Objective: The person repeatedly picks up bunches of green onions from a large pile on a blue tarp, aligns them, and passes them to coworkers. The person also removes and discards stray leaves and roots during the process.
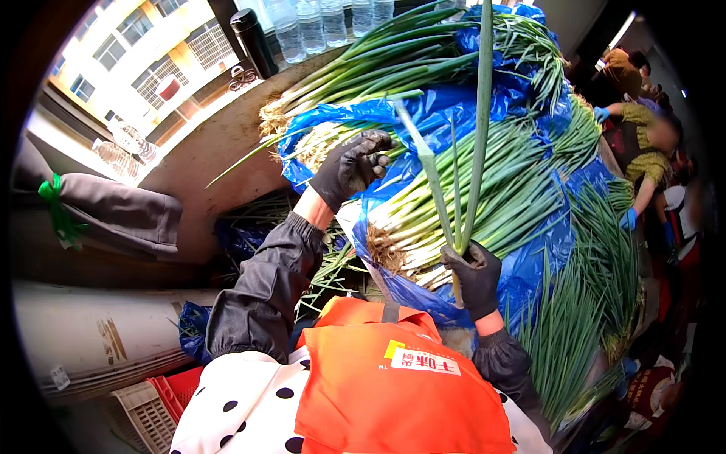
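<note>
My right hand [475, 279], in a black glove, grips one scallion [479, 142] by its lower stalk. Its long green leaves rise upward, one of them bent, and a bit of pale stalk shows below the fist. To the left my left hand [353, 165], also gloved, hovers with curled fingers; I see nothing in them. Beneath and between the hands lies a thick bundle of scallions [454, 193], roots towards me on the left, on blue plastic sheeting [524, 272]. Another bundle [363, 62] lies beyond the left hand, its roots at the wall side.
More scallions [573, 335] spread along the right. Water bottles [309, 28] and a black flask [252, 42] stand on the window ledge. A grey cloth [119, 210] hangs at left, above a crate [148, 406]. Workers in blue gloves [628, 218] are at the right.
</note>
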Motion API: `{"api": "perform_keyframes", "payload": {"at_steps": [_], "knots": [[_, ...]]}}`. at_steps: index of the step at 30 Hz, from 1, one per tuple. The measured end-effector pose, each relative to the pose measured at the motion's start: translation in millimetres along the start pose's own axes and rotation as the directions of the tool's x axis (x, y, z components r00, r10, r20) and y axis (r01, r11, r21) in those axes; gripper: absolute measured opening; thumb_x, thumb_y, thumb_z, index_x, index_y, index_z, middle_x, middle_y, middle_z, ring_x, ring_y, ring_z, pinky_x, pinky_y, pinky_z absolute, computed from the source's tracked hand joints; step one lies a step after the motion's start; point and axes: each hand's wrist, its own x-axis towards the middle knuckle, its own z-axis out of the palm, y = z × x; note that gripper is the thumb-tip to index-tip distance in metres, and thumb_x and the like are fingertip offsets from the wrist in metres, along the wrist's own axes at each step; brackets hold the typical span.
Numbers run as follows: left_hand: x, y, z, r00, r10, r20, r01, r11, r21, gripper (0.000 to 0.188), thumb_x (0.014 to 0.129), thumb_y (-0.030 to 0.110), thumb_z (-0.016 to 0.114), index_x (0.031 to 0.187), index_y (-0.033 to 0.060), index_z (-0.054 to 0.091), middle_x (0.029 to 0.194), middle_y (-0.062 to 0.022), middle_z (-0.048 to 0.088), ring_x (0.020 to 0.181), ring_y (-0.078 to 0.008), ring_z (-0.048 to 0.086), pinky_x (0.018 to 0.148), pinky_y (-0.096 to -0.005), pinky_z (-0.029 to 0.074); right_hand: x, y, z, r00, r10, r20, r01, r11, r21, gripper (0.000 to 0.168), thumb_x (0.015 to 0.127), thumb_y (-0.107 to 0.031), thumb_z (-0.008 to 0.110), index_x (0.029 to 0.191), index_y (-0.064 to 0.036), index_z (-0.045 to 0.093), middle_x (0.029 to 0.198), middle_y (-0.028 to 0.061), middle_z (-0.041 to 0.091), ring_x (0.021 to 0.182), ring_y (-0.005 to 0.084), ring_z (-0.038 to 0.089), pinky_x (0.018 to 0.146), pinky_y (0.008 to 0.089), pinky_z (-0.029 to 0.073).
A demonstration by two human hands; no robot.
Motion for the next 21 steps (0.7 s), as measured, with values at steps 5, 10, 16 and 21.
{"api": "perform_keyframes", "payload": {"at_steps": [5, 10, 16, 21], "knots": [[-14.3, 28.4, 22.3, 0.987, -0.160, -0.014, 0.161, 0.979, 0.128, 0.084, 0.091, 0.070, 0.046, 0.133, -0.0019, 0.046, 0.107, -0.0131, 0.062, 0.067, -0.0153, 0.052, 0.058, -0.0270, 0.041, 24.8, -8.1, 31.3, 0.979, -0.201, 0.046, 0.206, 0.960, -0.192, 0.028, 0.082, -0.006, 0.076, 0.105, 0.006, 0.069, 0.085, 0.0040, 0.070, 0.077, 0.0071, 0.060, 0.071, 0.0251, 0.052], [-21.0, 45.0, 8.5, 0.977, -0.033, 0.211, 0.043, 0.998, -0.047, 0.037, 0.103, 0.034, 0.047, 0.122, 0.0036, 0.055, 0.084, -0.0040, 0.055, 0.059, -0.0107, 0.039, 0.052, -0.0248, 0.032, 40.9, -16.1, 52.9, 0.974, -0.192, 0.120, 0.216, 0.946, -0.240, 0.025, 0.084, -0.006, 0.075, 0.104, 0.006, 0.069, 0.085, 0.0013, 0.067, 0.077, 0.0060, 0.059, 0.069, 0.0239, 0.049], [-34.2, 49.0, -3.4, 0.993, 0.025, 0.114, 0.004, 0.971, -0.241, 0.028, 0.097, 0.015, 0.057, 0.120, -0.0006, 0.056, 0.092, -0.0059, 0.060, 0.065, -0.0115, 0.043, 0.056, -0.0250, 0.038, 55.5, -24.5, 55.2, 0.978, 0.026, 0.209, 0.003, 0.991, -0.136, 0.027, 0.088, -0.013, 0.070, 0.107, 0.006, 0.065, 0.087, 0.0075, 0.070, 0.073, 0.0118, 0.065, 0.061, 0.0253, 0.048], [-37.0, 38.2, -3.4, 0.994, 0.096, -0.044, -0.105, 0.950, -0.295, 0.027, 0.094, 0.011, 0.058, 0.120, 0.0012, 0.058, 0.104, -0.0087, 0.064, 0.071, -0.0146, 0.052, 0.060, -0.0269, 0.043, 58.8, -24.6, 56.2, 0.970, 0.074, 0.231, -0.089, 0.995, 0.055, 0.025, 0.086, -0.010, 0.071, 0.105, 0.005, 0.065, 0.088, 0.0063, 0.068, 0.074, 0.0083, 0.062, 0.064, 0.0231, 0.048]]}}
